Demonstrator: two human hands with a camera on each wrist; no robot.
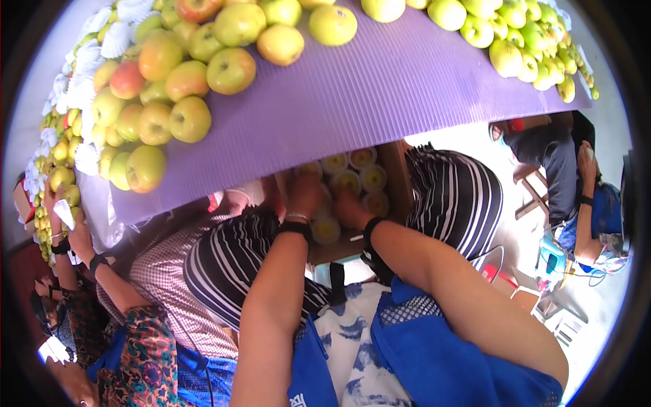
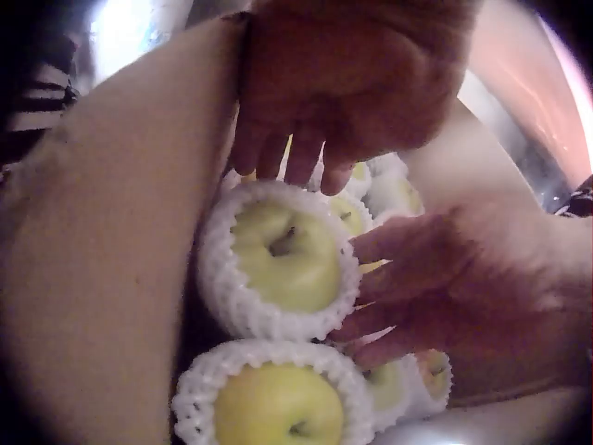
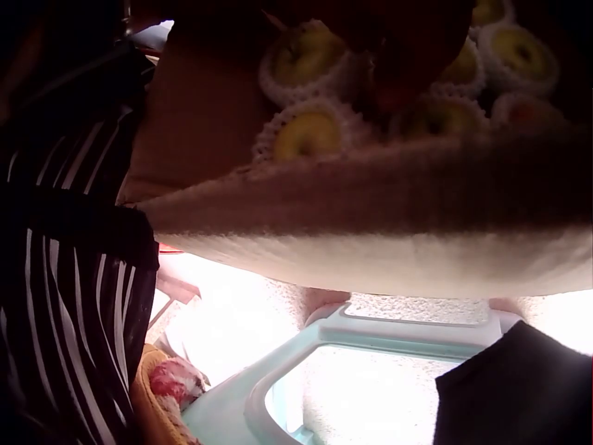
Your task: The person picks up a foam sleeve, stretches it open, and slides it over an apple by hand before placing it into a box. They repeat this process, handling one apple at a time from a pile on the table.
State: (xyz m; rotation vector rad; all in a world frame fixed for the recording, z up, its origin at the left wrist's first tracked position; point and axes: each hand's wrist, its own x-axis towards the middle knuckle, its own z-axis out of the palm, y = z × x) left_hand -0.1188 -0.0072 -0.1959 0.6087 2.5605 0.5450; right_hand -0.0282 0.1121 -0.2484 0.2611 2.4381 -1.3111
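In the head view, both hands reach into a cardboard box [image 1: 322, 256] between the knees, filled with apples in white foam nets. My left hand [image 1: 306, 197] is at the left inside the box, with my right hand [image 1: 349, 209] beside it. In the left wrist view, a netted yellow-green apple [image 2: 285, 250] lies between the two hands. The left hand's fingers [image 2: 304, 159] extend down to its far rim. From the right, the right hand's fingers [image 2: 394, 320] reach its side, fairly straight. The right wrist view shows the hand only as a dark shape above the apples.
Over the box, a purple corrugated board [image 1: 325, 88] carries piles of loose apples [image 1: 230, 71] and foam nets [image 1: 116, 39]. People work at the left and sit at the right. A pale turquoise plastic stool [image 3: 278, 371] stands beneath the box.
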